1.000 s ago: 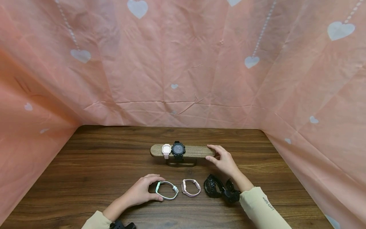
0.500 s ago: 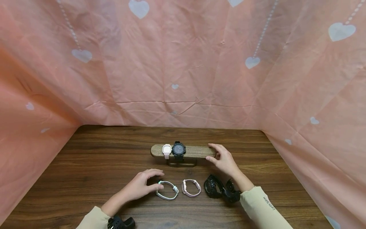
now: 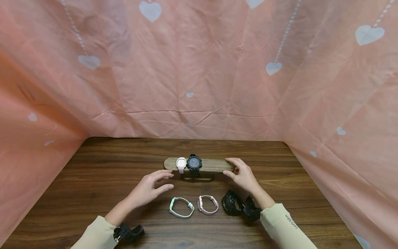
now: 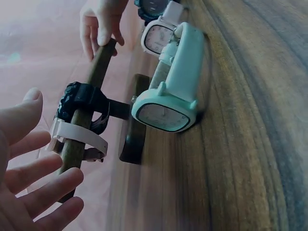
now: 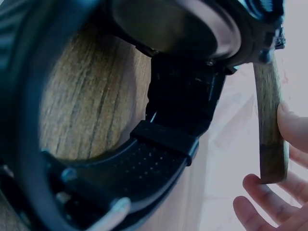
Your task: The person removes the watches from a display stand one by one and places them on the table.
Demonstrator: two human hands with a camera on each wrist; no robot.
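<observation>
My right hand (image 3: 244, 174) grips the right end of a wooden watch stand (image 3: 214, 165), thumb in front and fingers behind the bar. Round the bar's left half sit a pale pink square watch (image 3: 181, 163) and a black digital watch (image 3: 194, 162), side by side. My left hand (image 3: 147, 188) holds nothing; its fingers are spread loosely near the stand's left end, thumb apart. On the table in front stand a mint-green watch (image 4: 163, 117) and a pink watch (image 3: 199, 203), straps buckled into loops. Another black watch (image 3: 228, 204) lies just under my right forearm.
The brown wood-grain table (image 3: 109, 166) ends against pink curtains (image 3: 199, 69) with white hearts at the back and sides. A black wrist camera (image 3: 132, 233) is on my left wrist, another black wrist camera (image 3: 251, 209) on my right.
My left hand has let go of the mint-green watch and moved forward and up to beside the stand's left end. The right hand has kept its grip on the stand.
</observation>
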